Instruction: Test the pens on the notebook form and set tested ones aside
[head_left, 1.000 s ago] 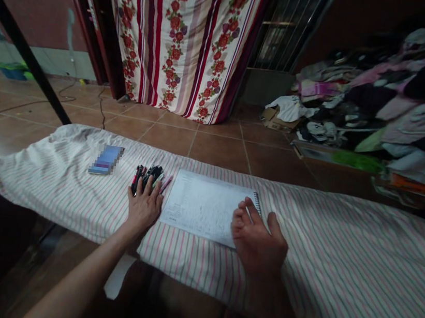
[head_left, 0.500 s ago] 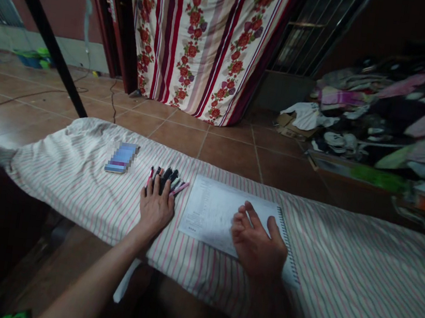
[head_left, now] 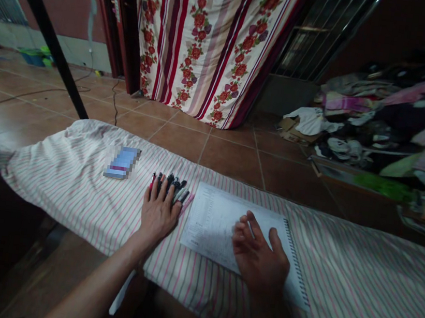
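As the head view shows, the left hand [head_left: 160, 215] lies with fingers spread, not clenched, over the near part of several pens [head_left: 181, 184]. These run near to far, partly under and beyond it; the right hand [head_left: 262, 254] is farther off. Half-curled and visibly holding nothing, the latter is over the notebook [head_left: 212, 221], right of the pens, long axis left to right; contact cannot be told.

Pens [head_left: 177, 183], mostly dark, lie bunched at left; notebook [head_left: 215, 222], pale and spiral-bound along its right edge, lies flat.
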Available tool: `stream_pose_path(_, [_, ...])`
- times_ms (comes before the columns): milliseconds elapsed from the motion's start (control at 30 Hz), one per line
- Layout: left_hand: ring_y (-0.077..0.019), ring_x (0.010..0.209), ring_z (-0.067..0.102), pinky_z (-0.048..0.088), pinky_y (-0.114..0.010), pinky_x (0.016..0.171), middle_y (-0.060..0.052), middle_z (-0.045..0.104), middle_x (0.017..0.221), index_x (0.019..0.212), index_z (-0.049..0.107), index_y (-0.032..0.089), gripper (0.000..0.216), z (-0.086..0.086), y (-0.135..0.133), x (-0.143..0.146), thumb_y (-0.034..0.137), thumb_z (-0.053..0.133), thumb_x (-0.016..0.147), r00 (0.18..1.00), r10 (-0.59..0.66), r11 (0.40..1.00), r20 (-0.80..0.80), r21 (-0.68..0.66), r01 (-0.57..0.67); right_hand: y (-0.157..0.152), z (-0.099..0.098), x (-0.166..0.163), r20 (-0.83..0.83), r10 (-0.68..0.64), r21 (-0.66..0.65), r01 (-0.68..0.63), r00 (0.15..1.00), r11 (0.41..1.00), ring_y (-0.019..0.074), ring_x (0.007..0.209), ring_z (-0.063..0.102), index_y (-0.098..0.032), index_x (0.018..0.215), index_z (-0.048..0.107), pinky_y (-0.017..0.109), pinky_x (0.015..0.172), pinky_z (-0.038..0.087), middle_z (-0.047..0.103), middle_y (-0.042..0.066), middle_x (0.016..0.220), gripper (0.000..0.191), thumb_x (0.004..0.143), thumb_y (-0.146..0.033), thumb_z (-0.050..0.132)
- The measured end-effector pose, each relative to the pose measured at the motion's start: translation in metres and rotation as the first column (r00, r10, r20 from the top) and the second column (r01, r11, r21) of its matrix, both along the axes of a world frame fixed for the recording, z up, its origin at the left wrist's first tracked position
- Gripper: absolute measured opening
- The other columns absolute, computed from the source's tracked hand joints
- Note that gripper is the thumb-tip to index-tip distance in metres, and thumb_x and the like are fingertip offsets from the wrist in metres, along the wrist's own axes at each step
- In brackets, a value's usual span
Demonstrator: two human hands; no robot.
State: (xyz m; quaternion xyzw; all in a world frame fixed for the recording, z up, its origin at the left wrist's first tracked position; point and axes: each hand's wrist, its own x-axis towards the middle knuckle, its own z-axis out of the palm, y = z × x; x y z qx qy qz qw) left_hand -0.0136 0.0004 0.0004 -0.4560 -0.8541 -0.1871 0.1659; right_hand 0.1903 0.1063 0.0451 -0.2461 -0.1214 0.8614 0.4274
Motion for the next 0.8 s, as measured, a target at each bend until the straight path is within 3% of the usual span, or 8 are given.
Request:
stream_pose_path(100, [-0.0297, 0.138, 0.016, 0.017, -0.050, 0.108, -0.010, 0.032, 0.146, 0.127, 0.052, 0.019, 0.051, -0.002, 0.002, 0.002, 0.047, 0.038, 0.087, 1.000, -0.011, 0.999, 0.017, -0.034, 0.011, 0.001, 0.001, 0.003, 0.008, -0.006, -0.003, 0.006, 1.000, 1.000, 0.0150, 0.073, 0.060, -0.012, 0.112, 0.054, 0.023, 0.050, 0.051, 0.062, 0.010, 0.089, 0.038, 0.086, -0.035, 0.040])
stream_pose_path(267, [-0.0342, 0.136, 0.018, 0.012, -0.058, 0.106, -0.012, 0.035, 0.145, 0.131, 0.047, 0.019, 0.053, -0.005, -0.001, 0.013, 0.047, 0.036, 0.087, 0.999, -0.018, 0.995, 0.031, -0.098, 0.021, 0.000, 0.001, 0.006, 0.034, -0.013, 0.011, 0.013, 0.999, 1.000, 0.0149, 0.072, 0.060, -0.014, 0.110, 0.056, 0.023, 0.049, 0.051, 0.063, 0.009, 0.089, 0.036, 0.086, -0.037, 0.041])
stream_pose_path(600, [-0.0320, 0.135, 0.023, 0.013, -0.052, 0.109, -0.021, 0.033, 0.143, 0.131, 0.042, 0.003, 0.058, -0.009, -0.011, 0.018, 0.042, 0.036, 0.088, 0.997, -0.068, 0.986, -0.022, -0.156, 0.063, 0.000, 0.001, 0.010, 0.034, -0.005, -0.011, 0.005, 0.999, 1.000, 0.0147, 0.072, 0.060, -0.011, 0.111, 0.055, 0.022, 0.049, 0.050, 0.063, 0.010, 0.088, 0.038, 0.086, -0.035, 0.040])
stream_pose_path(800, [-0.0311, 0.137, 0.018, 0.017, -0.052, 0.107, -0.018, 0.030, 0.146, 0.136, 0.039, 0.016, 0.058, -0.010, -0.019, 0.012, 0.047, 0.040, 0.086, 0.996, -0.072, 0.993, -0.051, -0.095, 0.067, 0.000, 0.000, 0.015, 0.021, -0.009, 0.004, 0.009, 1.000, 1.000, 0.0150, 0.073, 0.060, -0.011, 0.111, 0.055, 0.023, 0.050, 0.051, 0.062, 0.010, 0.089, 0.037, 0.085, -0.035, 0.041])
